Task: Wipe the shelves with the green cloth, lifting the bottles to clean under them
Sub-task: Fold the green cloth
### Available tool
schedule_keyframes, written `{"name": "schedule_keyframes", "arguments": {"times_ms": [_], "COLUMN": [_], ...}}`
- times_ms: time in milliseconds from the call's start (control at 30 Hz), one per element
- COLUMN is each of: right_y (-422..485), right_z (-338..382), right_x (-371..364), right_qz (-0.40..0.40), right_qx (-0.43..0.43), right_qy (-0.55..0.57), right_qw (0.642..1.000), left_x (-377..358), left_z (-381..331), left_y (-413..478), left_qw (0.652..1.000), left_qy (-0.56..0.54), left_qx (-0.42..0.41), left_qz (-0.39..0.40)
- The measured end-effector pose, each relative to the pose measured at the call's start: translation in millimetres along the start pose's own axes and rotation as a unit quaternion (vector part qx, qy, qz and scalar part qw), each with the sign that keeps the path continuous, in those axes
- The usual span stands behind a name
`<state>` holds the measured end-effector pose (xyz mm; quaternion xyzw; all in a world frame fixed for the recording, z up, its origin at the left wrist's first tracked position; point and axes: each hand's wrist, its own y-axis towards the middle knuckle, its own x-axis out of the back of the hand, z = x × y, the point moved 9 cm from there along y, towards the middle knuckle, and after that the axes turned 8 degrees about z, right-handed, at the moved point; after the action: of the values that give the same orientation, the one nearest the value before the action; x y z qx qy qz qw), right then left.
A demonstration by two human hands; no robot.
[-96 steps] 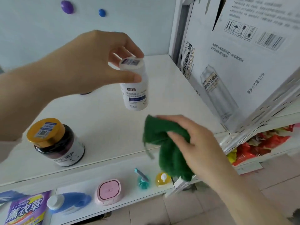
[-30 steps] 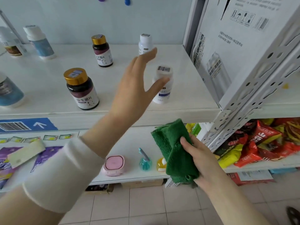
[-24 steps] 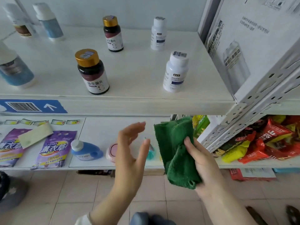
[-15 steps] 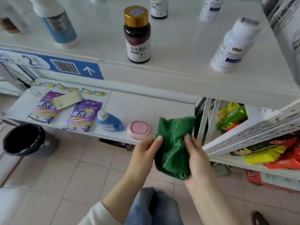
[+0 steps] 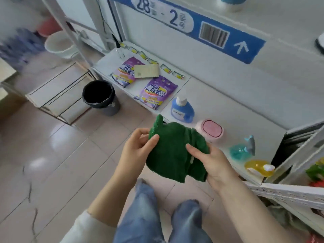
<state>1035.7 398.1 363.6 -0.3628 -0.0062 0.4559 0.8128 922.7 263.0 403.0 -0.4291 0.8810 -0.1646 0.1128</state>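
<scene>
Grip: left hand (image 5: 137,149) and right hand (image 5: 214,164) pinch green cloth (image 5: 173,155)
Room: tiled floor (image 5: 52,155) beside lower shelf (image 5: 220,102) edge
Writing: blue label (image 5: 192,27), "28 - 2"

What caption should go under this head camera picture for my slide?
Left hand and right hand hold the green cloth near a low shelf with a blue bottle.

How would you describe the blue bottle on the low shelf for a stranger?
Find the low white shelf beneath the blue barcode sign. The blue bottle sits between a purple pouch and a pink case; it alone is blue with a white cap.
</scene>
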Motion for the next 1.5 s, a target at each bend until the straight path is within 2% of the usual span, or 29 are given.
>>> {"name": "schedule_keyframes", "arguments": {"times_ms": [100, 200, 300, 367, 467, 533, 567, 733, 800, 933, 1000, 1100, 1200, 1333, 1500], "right_y": [30.9, 65.4, 104.7, 128.8, 167.7, 198.5, 215.9, 312.8, 352.0, 419.0, 451.0, 500.3, 547.7, 613.9, 705.6], "right_z": [4.3, -4.6, -18.3, -18.3, -15.2, -13.2, -12.0, 4.2, 12.3, 22.9, 31.8, 42.9, 39.8, 39.2, 26.7], "right_x": [-54.9, -122.4, -174.6, -213.4, -266.9, -300.1, -314.8, -376.4, -396.9, -438.5, -464.5, -500.7, -533.0, -579.0, -614.6], "right_qz": [0.004, 0.042, 0.063, 0.113, 0.160, 0.155, 0.153, 0.184, 0.214, 0.293, 0.308, 0.288, 0.270, 0.238, 0.165], "right_qx": [0.016, 0.021, 0.007, 0.027, 0.089, 0.124, 0.130, 0.127, 0.105, -0.014, -0.037, -0.058, -0.116, -0.151, -0.171], "right_qy": [-0.072, -0.101, -0.209, -0.328, -0.516, -0.597, -0.614, -0.625, -0.614, -0.556, -0.534, -0.488, -0.412, -0.370, -0.360], "right_qw": [0.997, 0.994, 0.976, 0.937, 0.837, 0.777, 0.763, 0.748, 0.753, 0.778, 0.787, 0.822, 0.862, 0.885, 0.902], "left_x": [71.6, 140.1, 203.1, 243.0, 297.1, 333.3, 349.5, 414.4, 440.2, 485.0, 509.2, 548.7, 589.0, 642.3, 710.3], "left_z": [4.4, 10.0, 15.4, 17.8, 21.5, 28.5, 32.7, 35.6, 30.8, 12.0, 1.0, -0.8, 4.6, 12.1, 38.3], "left_y": [3.3, 8.9, 14.2, 23.2, 43.5, 62.4, 73.2, 140.4, 169.0, 228.0, 258.1, 297.2, 334.4, 389.8, 473.9], "left_qw": [0.999, 0.999, 1.000, 0.998, 0.992, 0.985, 0.981, 0.962, 0.957, 0.965, 0.967, 0.962, 0.948, 0.940, 0.934], "left_qy": [-0.036, -0.043, -0.001, 0.031, 0.071, 0.091, 0.097, 0.154, 0.155, 0.103, 0.080, -0.001, -0.077, -0.148, -0.169], "left_qx": [0.012, 0.012, 0.018, 0.013, 0.013, 0.025, 0.034, 0.068, 0.088, 0.097, 0.100, 0.120, 0.144, 0.163, 0.204], "left_qz": [-0.038, -0.021, -0.018, -0.044, -0.101, -0.147, -0.165, -0.214, -0.229, -0.221, -0.222, -0.246, -0.274, -0.261, -0.238]}}
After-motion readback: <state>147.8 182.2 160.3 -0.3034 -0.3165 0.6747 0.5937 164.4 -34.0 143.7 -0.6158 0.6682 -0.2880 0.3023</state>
